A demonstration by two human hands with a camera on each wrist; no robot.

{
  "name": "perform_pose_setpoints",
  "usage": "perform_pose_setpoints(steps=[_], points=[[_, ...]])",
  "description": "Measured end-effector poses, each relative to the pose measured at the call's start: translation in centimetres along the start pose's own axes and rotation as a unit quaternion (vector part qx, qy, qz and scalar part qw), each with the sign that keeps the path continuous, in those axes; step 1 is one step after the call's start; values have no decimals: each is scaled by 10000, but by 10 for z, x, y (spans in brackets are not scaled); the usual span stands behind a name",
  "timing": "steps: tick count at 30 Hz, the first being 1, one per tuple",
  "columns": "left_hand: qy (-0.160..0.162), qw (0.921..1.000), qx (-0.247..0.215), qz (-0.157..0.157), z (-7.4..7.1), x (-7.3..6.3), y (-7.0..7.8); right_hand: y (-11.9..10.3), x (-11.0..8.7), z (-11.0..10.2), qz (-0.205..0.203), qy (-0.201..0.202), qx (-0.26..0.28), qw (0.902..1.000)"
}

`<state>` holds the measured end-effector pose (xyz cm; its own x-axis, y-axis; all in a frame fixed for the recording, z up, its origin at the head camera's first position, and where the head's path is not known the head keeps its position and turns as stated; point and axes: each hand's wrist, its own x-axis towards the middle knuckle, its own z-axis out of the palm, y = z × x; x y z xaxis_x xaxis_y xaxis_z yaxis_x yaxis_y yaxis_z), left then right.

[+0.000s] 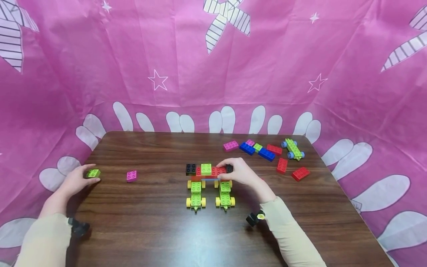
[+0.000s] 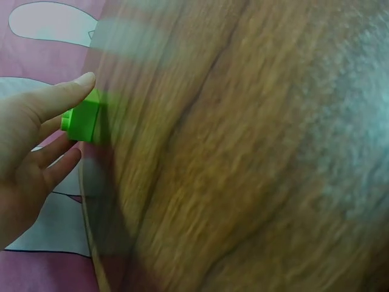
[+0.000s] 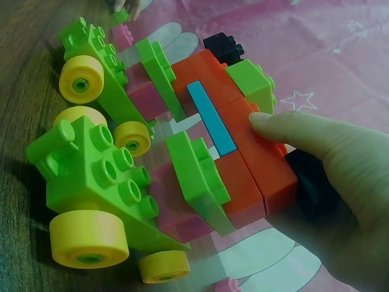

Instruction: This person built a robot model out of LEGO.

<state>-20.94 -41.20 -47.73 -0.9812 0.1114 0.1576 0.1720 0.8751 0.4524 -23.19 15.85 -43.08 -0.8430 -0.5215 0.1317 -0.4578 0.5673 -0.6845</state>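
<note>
My right hand [image 1: 241, 171] grips the right end of a toy brick build, thumb on a red brick [image 3: 240, 118]. The build has red bricks across the top, a light green brick [image 1: 206, 169] in the middle and black bricks [image 1: 191, 169] at its ends. A thin blue piece [image 3: 211, 120] lies under the red ones. Below are two light green wheeled bases [image 1: 195, 200] with yellow wheels. At the table's left, my left hand [image 1: 71, 181] has its thumb and fingers spread around a green brick [image 1: 93, 173]; whether they touch it is unclear.
A pink brick [image 1: 131, 176] lies between the left hand and the build. At the back right are loose blue bricks [image 1: 267, 154], red bricks [image 1: 301, 173], pink bricks [image 1: 231, 145] and a green base with blue wheels [image 1: 293, 149]. Pink curtain [image 1: 200, 81] surrounds the wooden table [image 1: 143, 222].
</note>
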Motion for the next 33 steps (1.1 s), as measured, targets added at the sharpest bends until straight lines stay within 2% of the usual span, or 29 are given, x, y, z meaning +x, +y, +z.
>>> perform_pose_setpoints(steps=[13,23,33], points=[[-53,9998,166,-76,5,2,0,2,1,1,135,-29,81,9999],[100,9995,271,-112,8,3,-2,2,0,2,132,-40,-8,9999],[117,9989,332,-313,6,2,8,4,2,2,131,-51,66,9999]])
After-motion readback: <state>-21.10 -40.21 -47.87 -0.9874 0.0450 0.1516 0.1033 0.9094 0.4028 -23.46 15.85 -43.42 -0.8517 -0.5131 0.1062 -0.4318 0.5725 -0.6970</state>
